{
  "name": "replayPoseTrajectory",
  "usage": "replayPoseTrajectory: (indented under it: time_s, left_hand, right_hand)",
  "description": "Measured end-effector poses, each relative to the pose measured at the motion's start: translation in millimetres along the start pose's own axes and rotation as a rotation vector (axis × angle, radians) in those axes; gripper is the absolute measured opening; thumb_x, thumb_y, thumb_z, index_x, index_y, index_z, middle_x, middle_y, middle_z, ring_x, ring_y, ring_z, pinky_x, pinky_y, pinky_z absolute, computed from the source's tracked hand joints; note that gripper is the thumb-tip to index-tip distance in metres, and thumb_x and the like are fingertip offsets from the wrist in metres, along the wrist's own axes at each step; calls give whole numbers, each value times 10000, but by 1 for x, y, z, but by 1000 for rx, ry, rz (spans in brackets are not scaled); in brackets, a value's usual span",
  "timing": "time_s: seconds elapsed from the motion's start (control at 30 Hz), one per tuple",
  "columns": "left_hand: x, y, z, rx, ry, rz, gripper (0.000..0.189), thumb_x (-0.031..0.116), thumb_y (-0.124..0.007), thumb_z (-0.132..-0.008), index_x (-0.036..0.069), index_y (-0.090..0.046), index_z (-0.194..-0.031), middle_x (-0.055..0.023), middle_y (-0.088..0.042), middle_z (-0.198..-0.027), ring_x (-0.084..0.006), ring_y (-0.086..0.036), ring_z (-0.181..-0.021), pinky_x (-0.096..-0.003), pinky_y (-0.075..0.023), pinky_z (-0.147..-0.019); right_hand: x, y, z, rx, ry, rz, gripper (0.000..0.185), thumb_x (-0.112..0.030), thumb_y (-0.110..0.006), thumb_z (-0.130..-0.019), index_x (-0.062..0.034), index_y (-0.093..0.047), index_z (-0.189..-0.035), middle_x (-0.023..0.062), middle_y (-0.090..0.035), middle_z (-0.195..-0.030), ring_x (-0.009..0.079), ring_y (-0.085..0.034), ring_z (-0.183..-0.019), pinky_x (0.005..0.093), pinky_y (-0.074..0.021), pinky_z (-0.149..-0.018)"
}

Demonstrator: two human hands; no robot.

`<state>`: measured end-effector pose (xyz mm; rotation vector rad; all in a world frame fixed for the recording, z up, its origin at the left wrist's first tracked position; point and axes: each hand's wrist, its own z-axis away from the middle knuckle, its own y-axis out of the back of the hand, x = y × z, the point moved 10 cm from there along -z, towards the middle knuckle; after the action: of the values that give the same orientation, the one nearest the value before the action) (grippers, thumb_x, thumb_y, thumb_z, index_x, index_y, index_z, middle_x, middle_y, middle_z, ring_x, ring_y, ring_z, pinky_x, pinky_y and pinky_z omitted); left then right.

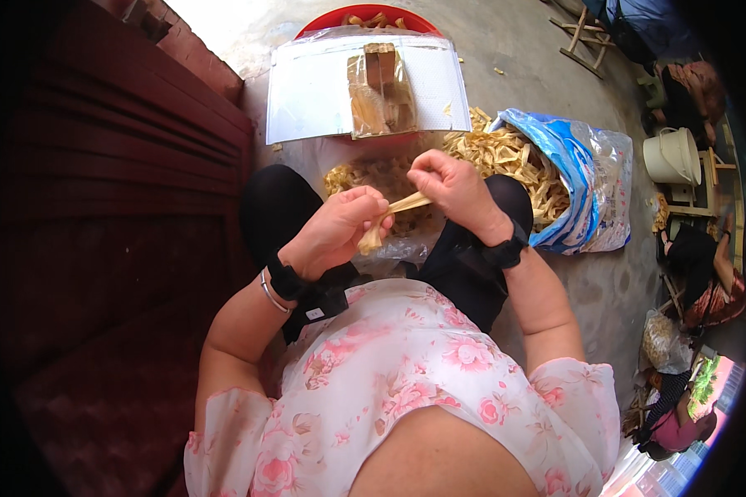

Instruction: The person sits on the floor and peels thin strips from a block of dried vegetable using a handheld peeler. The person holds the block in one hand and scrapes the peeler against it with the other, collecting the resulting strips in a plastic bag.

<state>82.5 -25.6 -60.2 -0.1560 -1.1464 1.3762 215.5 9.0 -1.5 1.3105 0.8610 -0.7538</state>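
Between my two hands stretches a pale yellow, dried fibrous strip (408, 203), bunched and flared at its lower left end. My left hand (351, 220) pinches it near that flared end. The strip's other end is in the fingers of my right hand (451, 186), which is a little higher and to the right. Below the hands, between my knees, more yellow pieces (345, 178) lie in clear plastic. Beyond them a white board (311, 93) rests over a red basin (336, 22), with a tape-wrapped wooden block (382, 102) on top.
Right of my knee, a blue and white plastic sack (581, 180) lies on its side, spilling dried yellow strips (510, 152). A dark red wooden panel (118, 186) stands at left. Along the right edge are a white bucket (671, 155), a wooden stool (581, 37) and several seated people (699, 267).
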Motion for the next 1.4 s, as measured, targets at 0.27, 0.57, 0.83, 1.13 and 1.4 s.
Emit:
replayPoseTrajectory:
  time_s: [0.27,0.57,0.83,1.13,1.4]
  left_hand:
    - [67,-5,11,151,-372,-928,70,90,-586,-872,58,-526,-859,-43,-582,-727,-127,-550,-619,-249,-451,-544]
    - [156,-51,-1,576,-1214,-1985,103,57,-608,-818,74,-601,-919,-69,-621,-921,-256,-577,-920,-351,-485,-750]
    - [128,-71,32,454,-1175,-1836,215,42,-638,-766,62,-607,-978,-86,-603,-1020,-243,-604,-873,-334,-511,-738]
    - [127,-25,33,474,-977,-1681,98,74,-572,-851,51,-613,-937,-105,-634,-914,-312,-631,-770,-387,-518,-653]
    - [14,-37,17,-101,-47,-621,268,233,-515,-972,20,-627,-856,2,-607,-706,-70,-553,-617,-209,-446,-557]
  right_hand:
    - [-4,-4,-15,-382,57,101,172,-198,-591,-898,-31,-622,-923,44,-602,-703,122,-554,-618,276,-453,-577]
    - [-25,41,-77,245,318,339,219,-242,-527,-894,-48,-626,-915,184,-634,-851,368,-611,-780,429,-491,-664]
    - [20,20,-45,-125,-300,-300,191,-224,-578,-908,-51,-659,-915,64,-651,-697,143,-603,-559,264,-466,-473]
    - [5,-18,14,-623,-404,-908,210,-112,-585,-901,-16,-595,-1088,35,-643,-844,52,-584,-690,145,-412,-467]
    - [-47,-23,18,-220,355,-90,321,-73,-577,-850,12,-574,-1160,87,-660,-1004,159,-619,-902,292,-500,-795]
